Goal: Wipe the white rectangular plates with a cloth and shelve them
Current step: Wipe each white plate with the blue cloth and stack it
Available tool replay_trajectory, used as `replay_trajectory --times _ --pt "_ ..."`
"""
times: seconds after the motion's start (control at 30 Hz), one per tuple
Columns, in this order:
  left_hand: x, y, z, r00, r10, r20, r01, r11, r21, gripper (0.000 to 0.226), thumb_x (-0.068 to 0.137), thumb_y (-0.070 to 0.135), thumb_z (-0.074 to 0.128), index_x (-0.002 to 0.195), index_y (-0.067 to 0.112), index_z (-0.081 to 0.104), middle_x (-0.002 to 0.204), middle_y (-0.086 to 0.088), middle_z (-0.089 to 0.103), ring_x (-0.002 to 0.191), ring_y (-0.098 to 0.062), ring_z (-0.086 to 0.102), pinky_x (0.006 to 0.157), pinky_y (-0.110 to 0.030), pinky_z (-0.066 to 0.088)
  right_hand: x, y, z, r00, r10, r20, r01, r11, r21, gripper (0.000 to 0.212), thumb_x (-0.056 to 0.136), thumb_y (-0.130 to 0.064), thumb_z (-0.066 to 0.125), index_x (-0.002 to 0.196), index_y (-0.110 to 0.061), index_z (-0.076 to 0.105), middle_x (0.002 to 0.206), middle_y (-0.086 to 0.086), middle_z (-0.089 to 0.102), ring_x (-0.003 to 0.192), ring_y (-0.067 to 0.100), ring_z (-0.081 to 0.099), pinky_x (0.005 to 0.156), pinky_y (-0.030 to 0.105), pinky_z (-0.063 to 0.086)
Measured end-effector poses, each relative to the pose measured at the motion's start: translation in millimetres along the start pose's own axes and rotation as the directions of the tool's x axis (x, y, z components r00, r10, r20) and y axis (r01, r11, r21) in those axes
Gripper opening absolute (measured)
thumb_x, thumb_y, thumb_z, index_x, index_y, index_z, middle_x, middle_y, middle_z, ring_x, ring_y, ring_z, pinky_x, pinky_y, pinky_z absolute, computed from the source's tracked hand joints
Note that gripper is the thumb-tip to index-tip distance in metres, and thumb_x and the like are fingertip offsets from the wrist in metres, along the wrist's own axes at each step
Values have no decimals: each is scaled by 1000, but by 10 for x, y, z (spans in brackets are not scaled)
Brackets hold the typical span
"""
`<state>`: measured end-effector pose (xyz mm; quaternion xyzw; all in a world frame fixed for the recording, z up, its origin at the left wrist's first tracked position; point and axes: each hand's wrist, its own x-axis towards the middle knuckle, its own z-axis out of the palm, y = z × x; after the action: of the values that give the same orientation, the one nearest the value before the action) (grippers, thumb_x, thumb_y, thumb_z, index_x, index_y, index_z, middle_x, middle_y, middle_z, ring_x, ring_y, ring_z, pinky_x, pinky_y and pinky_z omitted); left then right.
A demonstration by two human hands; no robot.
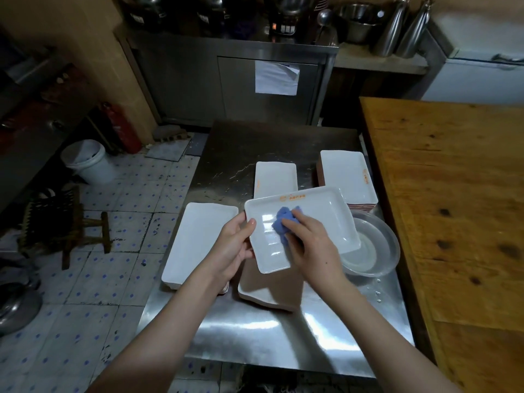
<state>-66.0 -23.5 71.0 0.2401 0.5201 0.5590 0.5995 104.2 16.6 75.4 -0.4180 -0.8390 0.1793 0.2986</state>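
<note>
Right hand curls round a bunched cloth, pressing it into the plate that the left hand grips by its edge, tilted above the steel surface: wiping seems mid-way, shelving next, amid stacks, a basin, a wooden table and a tiled floor.

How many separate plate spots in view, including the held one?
5. The held plate in the left hand; left stack; rear plate behind it; back-right stack; upside-down plates beneath the held one. Stacks hide their own counts.
</note>
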Motion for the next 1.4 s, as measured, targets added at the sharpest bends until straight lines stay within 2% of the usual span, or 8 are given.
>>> replay_trajectory --times 0.17,0.23,0.37,0.53,0.73,1.07,1.17,1.4 --pt "-46 33 -38 1000 3 12 -3 1000 10 30 101 16 46 130 15 55 121 -7 67 102 -19 67 66 -32 57 107 421 -287 973 142 -182 -172 972 -161 31 81 -7 69 111 -13 67 126 14 57 110 35 51 89 40 43" --pt "-55 49 -26 1000 5 23 -6 1000 20 30 101 16 46 130 15 55 121 -8 67 104 -21 66 66 -32 57 83 475 -306 945 227 -237 -263 956 -133 32 85 -11 66 117 -17 63 130 12 52 114 30 48 87 33 42" --pt "-62 68 11 999 17 48 -18 1000 24 30 101 17 46 130 13 55 120 -9 67 104 -23 65 66 -33 57 60 390 -235 937 233 -260 -244 970 -13 30 84 -9 67 113 -10 61 116 11 57 103 27 53 84 25 38" --pt "-44 44 89 998 11 70 -14 999 33 31 102 16 43 131 12 54 118 -10 67 99 -21 66 69 -36 59 34 16 -17 974 176 -144 -158 979 126 30 82 -4 67 111 -4 64 121 15 56 111 28 52 96 24 35" --pt "-28 -2 41 997 4 81 -3 1000 -3 31 101 17 44 129 12 55 120 -14 67 102 -26 67 78 -40 59 62 -128 59 998 -50 -49 54 995 85 37 73 8 68 109 0 66 118 19 60 102 36 58 90 32 40" --pt "-27 -2 -94 997 -12 80 11 1000 10 30 100 19 48 128 16 58 118 -7 68 101 -21 66 69 -34 57 86 436 -329 961 221 -165 -243 962 -122 32 82 -1 64 113 -5 66 123 15 59 107 36 53 82 41 46" --pt "-23 -19 -93 996 -18 87 17 1000 4 28 100 19 48 126 17 59 121 -9 67 104 -22 66 76 -38 58 54 312 -270 976 143 -165 -174 966 -192 33 76 5 66 109 0 66 118 21 60 99 43 55 79 46 48" --pt "9 -96 -50 998 -18 62 20 999 -40 30 101 14 44 129 15 56 117 -8 68 97 -21 67 72 -36 58 22 -165 54 996 81 38 -83 996 35 25 84 -7 62 109 -8 68 123 8 59 112 31 49 97 33 36"
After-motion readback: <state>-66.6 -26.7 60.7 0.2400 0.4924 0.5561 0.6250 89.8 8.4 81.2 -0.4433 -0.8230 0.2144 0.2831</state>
